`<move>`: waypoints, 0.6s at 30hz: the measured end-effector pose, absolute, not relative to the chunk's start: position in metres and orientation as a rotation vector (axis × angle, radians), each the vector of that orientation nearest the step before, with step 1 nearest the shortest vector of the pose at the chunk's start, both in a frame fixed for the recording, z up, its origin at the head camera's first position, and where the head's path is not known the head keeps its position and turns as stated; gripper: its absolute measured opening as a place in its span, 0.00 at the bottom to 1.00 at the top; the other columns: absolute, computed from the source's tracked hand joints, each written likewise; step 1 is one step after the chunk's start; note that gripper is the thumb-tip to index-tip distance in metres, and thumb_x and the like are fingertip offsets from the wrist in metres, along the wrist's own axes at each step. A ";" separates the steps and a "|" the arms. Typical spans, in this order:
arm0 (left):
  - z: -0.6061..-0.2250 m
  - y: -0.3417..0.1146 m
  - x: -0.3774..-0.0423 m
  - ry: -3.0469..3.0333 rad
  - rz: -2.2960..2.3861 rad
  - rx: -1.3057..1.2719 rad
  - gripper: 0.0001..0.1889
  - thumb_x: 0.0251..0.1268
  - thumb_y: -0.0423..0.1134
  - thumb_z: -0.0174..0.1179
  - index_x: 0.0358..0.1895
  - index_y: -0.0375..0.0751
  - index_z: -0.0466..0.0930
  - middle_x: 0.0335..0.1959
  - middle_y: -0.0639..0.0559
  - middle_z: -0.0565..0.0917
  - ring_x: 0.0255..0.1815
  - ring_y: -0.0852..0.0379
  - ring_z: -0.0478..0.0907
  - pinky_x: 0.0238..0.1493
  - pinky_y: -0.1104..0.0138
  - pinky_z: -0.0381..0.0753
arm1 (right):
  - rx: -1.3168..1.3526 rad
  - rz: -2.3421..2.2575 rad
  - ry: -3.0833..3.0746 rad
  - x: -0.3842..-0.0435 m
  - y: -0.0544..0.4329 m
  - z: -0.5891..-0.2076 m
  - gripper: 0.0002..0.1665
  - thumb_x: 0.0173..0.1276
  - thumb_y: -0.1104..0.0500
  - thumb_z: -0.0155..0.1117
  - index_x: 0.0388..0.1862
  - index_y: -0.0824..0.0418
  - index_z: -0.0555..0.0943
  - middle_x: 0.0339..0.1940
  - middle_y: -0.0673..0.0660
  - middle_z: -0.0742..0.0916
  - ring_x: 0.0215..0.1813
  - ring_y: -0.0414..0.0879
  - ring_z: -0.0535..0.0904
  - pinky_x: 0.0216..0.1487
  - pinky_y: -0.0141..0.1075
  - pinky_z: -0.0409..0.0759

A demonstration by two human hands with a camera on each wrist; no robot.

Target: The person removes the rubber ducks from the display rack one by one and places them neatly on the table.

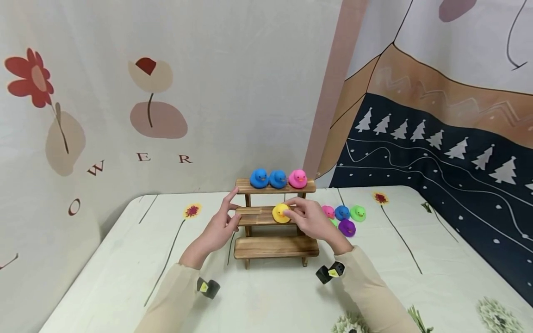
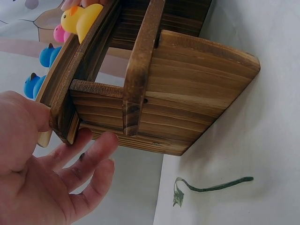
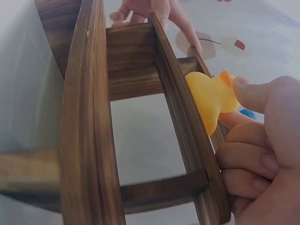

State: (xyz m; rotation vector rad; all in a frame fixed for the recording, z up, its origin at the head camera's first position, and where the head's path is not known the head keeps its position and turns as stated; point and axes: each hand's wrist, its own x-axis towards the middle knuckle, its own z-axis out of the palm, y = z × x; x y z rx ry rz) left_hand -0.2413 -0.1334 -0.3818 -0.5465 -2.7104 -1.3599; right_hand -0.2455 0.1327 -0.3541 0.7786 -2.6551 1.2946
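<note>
A yellow rubber duck (image 1: 281, 213) sits at the middle step of a three-step wooden stand (image 1: 276, 247). My right hand (image 1: 310, 218) pinches this duck from its right side; the right wrist view shows the thumb (image 3: 253, 96) at its beak and the other fingers folded below. At the stand's left end is my left hand (image 1: 218, 226), its fingers spread and relaxed. The left wrist view has its thumb against the end of the middle step, with the remaining fingers (image 2: 96, 152) loosely bent beside the side frame.
Two blue ducks (image 1: 259, 178) and a pink duck (image 1: 297, 179) line the top step. Right of the stand, several ducks lie grouped on the flower-printed cloth, among them a purple one (image 1: 347, 227) and a green one (image 1: 358, 213). A printed curtain (image 1: 233, 92) hangs behind.
</note>
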 end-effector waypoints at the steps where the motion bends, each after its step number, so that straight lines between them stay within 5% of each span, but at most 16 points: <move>1: -0.382 -0.133 -0.241 -2.710 -1.358 -0.547 0.36 0.74 0.33 0.48 0.77 0.56 0.39 0.60 0.32 0.69 0.30 0.44 0.79 0.37 0.63 0.77 | 0.770 1.299 -2.661 -0.245 0.134 -0.354 0.15 0.70 0.59 0.60 0.52 0.63 0.80 0.13 0.48 0.66 0.16 0.40 0.60 0.20 0.29 0.58; 18: -0.381 -0.133 -0.241 -2.707 -1.356 -0.552 0.37 0.74 0.33 0.48 0.77 0.56 0.38 0.61 0.31 0.69 0.29 0.44 0.79 0.35 0.64 0.77 | 0.654 1.246 -2.724 -0.243 0.158 -0.348 0.16 0.70 0.58 0.60 0.53 0.64 0.80 0.13 0.48 0.66 0.17 0.41 0.61 0.21 0.29 0.59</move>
